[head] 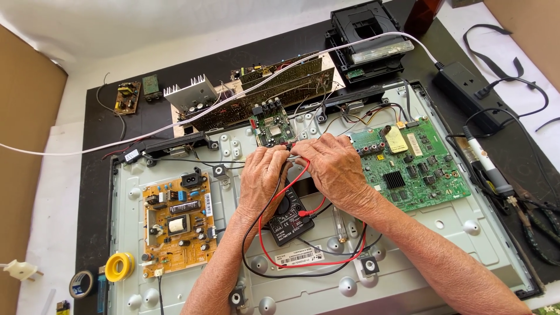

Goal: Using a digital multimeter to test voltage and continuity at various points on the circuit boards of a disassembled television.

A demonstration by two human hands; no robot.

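Head view, looking down on a table (93, 192) under a black mat. Far left: a white plug (20, 270), a roll of dark tape (83, 283) and a yellow tape roll (119, 266) at the near edge. Right of those, on the grey metal back panel (461, 233): a tan power board (178, 223). At centre: left hand (262, 178), fingers curled narrow around a black test lead (256, 233), tip hidden beneath. Touching it, right hand (333, 169), pinched on a red test lead (303, 175), both held over a small green board (271, 125) at the panel's far edge. Just near the hands: a black multimeter (290, 220), partly covered by the wrists, leads looping toward the near side. Further right: a large green main board (414, 166). Far right, off the panel: a soldering iron (487, 166) and a black power adapter (469, 87).
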